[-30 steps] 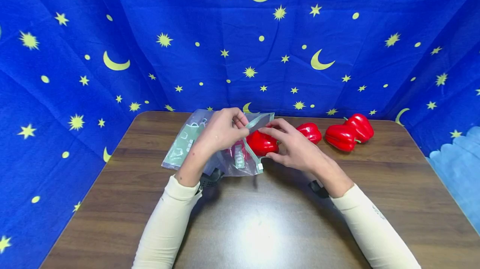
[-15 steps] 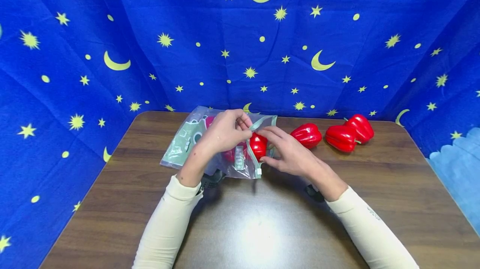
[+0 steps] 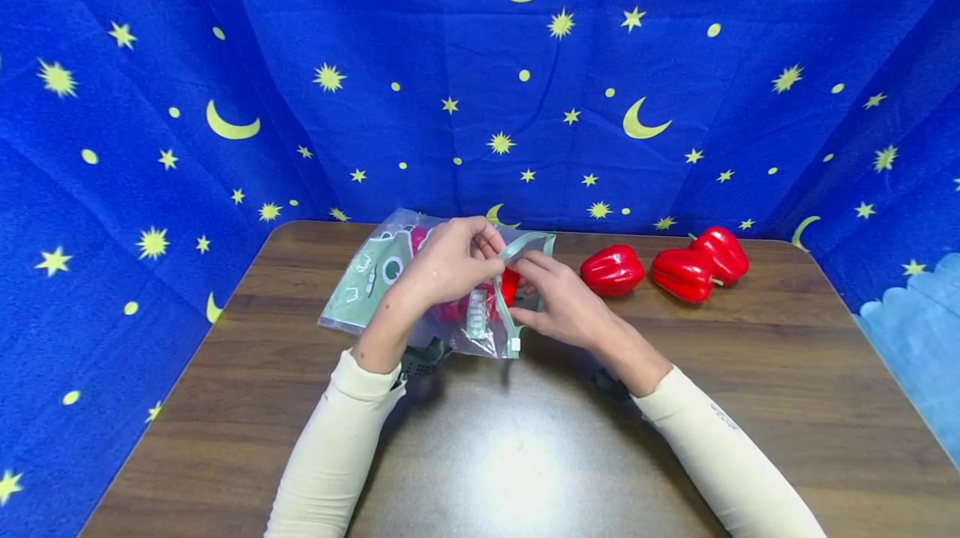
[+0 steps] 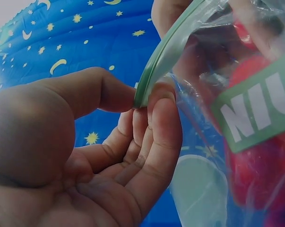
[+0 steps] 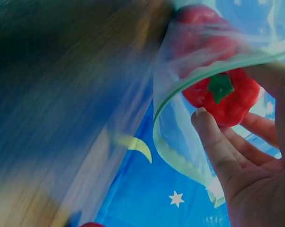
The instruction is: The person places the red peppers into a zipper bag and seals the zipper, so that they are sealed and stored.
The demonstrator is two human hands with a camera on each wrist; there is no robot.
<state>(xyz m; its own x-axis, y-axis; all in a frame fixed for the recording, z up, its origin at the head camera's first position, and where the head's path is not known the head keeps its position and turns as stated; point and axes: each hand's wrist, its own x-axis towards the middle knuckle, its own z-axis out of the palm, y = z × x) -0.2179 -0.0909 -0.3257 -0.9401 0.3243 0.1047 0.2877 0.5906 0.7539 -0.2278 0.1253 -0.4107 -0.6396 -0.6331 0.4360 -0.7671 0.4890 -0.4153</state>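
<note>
A clear zip bag [image 3: 360,284] with pale green printing lies on its side at the table's back, its mouth facing right. My left hand [image 3: 450,263] pinches the upper edge of that mouth between thumb and fingers, plain in the left wrist view, where the green zip strip [image 4: 154,68] runs into the grip. Just inside the opening is a red bell pepper [image 5: 234,101] with a green stem, held by the fingers and thumb of my right hand [image 3: 570,304]. Deeper in the bag, more red [image 5: 199,42] shows through the plastic. A white slider [image 3: 515,344] sits at the mouth's lower corner.
To the right of the bag, a red bell pepper [image 3: 612,271] lies on the wooden table [image 3: 225,404]. Two more, a nearer pepper [image 3: 682,275] and a farther pepper [image 3: 720,253], lie close together beyond it. A blue star-and-moon cloth [image 3: 420,46] hangs behind the table.
My right hand has moved left, carrying the bell pepper from the bag's mouth further into it. The left hand stays at the edge, and the bag's mouth has shifted slightly.
</note>
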